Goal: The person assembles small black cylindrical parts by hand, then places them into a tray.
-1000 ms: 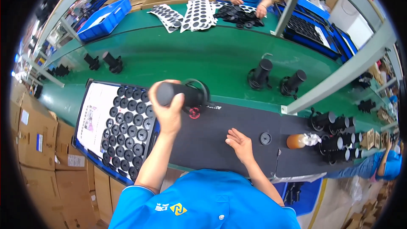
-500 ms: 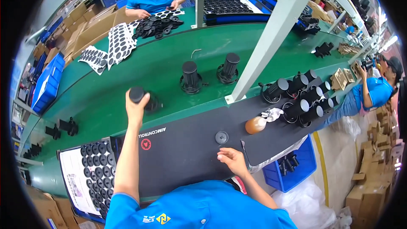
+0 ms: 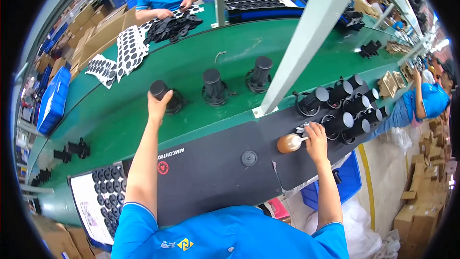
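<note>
Cylinder (image 3: 160,88) standing on the green surface (image 3: 196,121), left hand (image 3: 157,106) gripping its upper part, disc (image 3: 249,158) flat on the black mat (image 3: 215,187), now the amber bottle (image 3: 288,144), right hand (image 3: 316,141) at the white wipe (image 3: 301,128), grip unclear, more cylinders (image 3: 339,123) beyond.

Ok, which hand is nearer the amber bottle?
Right hand: just right of the amber bottle, beside its white nozzle; left hand: far to its left, gripping a black cylinder.

Bright, even light right across; lamp (image 3: 440,44) flaring far right; white sheen on the green table (image 3: 115,120), lower left; straight edges bowing; corners black; rim soft
</note>
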`<state>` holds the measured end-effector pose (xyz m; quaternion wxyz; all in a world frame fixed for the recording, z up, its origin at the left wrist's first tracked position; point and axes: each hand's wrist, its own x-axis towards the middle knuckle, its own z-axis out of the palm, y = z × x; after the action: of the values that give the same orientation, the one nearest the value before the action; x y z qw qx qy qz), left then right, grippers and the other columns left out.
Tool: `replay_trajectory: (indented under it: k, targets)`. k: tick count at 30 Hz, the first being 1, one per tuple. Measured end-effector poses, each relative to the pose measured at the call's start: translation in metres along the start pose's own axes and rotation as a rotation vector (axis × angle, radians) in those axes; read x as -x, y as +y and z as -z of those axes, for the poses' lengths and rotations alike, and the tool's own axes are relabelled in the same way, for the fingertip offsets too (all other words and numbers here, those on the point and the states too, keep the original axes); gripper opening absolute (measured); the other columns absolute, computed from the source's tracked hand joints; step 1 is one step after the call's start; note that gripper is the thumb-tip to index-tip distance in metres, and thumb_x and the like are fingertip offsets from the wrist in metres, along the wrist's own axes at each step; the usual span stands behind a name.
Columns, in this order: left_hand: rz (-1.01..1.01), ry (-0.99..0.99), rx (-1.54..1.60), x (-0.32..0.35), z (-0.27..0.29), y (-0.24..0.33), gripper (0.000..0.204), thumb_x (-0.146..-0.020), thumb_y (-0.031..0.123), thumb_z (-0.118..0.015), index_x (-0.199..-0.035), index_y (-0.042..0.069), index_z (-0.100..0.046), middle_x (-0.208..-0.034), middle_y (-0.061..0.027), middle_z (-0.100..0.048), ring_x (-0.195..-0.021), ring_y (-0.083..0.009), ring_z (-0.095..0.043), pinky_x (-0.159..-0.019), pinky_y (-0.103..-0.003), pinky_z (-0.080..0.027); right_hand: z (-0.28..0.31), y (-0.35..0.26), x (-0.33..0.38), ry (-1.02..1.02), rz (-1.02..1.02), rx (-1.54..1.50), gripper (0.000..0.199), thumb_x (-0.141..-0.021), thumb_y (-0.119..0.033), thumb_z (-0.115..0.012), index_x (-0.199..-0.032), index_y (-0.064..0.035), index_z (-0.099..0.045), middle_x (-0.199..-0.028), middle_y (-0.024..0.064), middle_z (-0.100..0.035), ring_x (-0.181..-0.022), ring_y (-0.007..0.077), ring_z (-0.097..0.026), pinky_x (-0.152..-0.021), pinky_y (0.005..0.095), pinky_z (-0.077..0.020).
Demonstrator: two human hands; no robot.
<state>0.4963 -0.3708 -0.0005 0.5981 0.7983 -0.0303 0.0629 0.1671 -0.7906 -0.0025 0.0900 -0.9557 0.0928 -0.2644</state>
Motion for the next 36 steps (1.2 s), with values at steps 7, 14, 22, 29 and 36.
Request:
replay_trajectory:
  k: [7, 14, 22, 29, 36]
  targets:
    - [-0.124, 0.263, -0.130, 0.071, 0.025, 0.018, 0.052, -0.080, 0.024, -0.069, -0.120, 0.000, -0.045, -0.112, -0.0159, -0.053, -0.104, -0.0253, -0.052, -0.093, -0.038, -0.041, 0.026, -0.040, 0.061, -0.091, -0.697, -0.289, 0.026, -0.076, -0.006, -0.064, -0.102, -0.0026, -0.061, -0.107, 0.0108, -0.060, -0.099, 0.0248, -0.055, -0.088, 0.0334, -0.0437]
    - [-0.126, -0.300, -0.101, 0.213, -0.025, 0.021, 0.033, -0.075, 0.009, -0.067, -0.104, 0.002, -0.056, -0.108, -0.0116, -0.056, -0.096, -0.0244, -0.055, -0.084, -0.033, -0.045, -0.003, -0.027, 0.040, -0.012, -0.111, 0.013, 0.056, -0.067, -0.005, -0.066, -0.122, -0.0065, -0.054, -0.130, 0.0126, -0.049, -0.116, 0.0336, -0.046, -0.093, 0.0403, -0.0412]
    - [-0.408, -0.861, -0.206, 0.230, -0.134, 0.064, 0.060, -0.074, 0.026, -0.071, -0.122, 0.002, -0.046, -0.125, -0.0163, -0.047, -0.116, -0.0324, -0.044, -0.099, -0.040, -0.037, -0.048, 0.006, 0.021, -0.244, -0.076, 0.288, 0.039, -0.074, -0.009, -0.061, -0.113, -0.0097, -0.057, -0.117, 0.0111, -0.053, -0.095, 0.0315, -0.052, -0.081, 0.0397, -0.0454]
    - [-0.485, -1.004, -0.238, 0.236, -0.208, 0.076, 0.082, -0.070, 0.027, -0.074, -0.137, 0.004, -0.031, -0.138, -0.0162, -0.036, -0.126, -0.0345, -0.036, -0.104, -0.042, -0.033, -0.020, 0.021, 0.030, -0.202, -0.127, 0.151, 0.026, -0.076, -0.004, -0.059, -0.102, -0.0052, -0.064, -0.101, 0.0100, -0.058, -0.079, 0.0255, -0.054, -0.066, 0.0328, -0.0462]
    - [-0.500, -0.991, -0.231, 0.240, -0.222, 0.080, 0.075, -0.073, 0.022, -0.071, -0.136, 0.007, -0.032, -0.138, -0.0128, -0.038, -0.126, -0.0326, -0.037, -0.103, -0.043, -0.034, 0.077, -0.057, -0.038, 0.180, 0.013, -0.367, 0.027, -0.071, 0.001, -0.066, -0.098, -0.0029, -0.067, -0.094, 0.0071, -0.059, -0.074, 0.0210, -0.052, -0.064, 0.0283, -0.0431]
